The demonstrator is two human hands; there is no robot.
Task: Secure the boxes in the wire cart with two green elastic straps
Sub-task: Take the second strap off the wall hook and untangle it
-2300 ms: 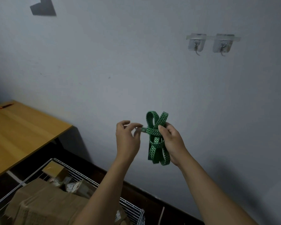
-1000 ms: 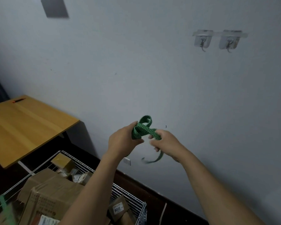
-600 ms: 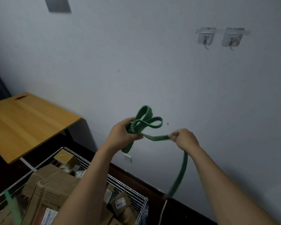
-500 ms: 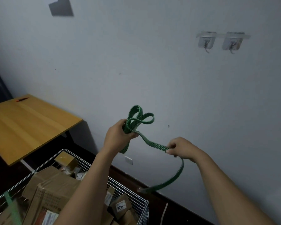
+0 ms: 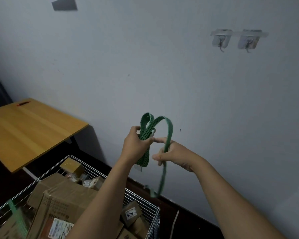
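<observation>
The left grip clasps the coiled strap. The right grip curls round its loose length, which hangs near-vertical (end blurred) above the far right corner of the cart. The boxes lie below-left, nearer the left arm.
</observation>
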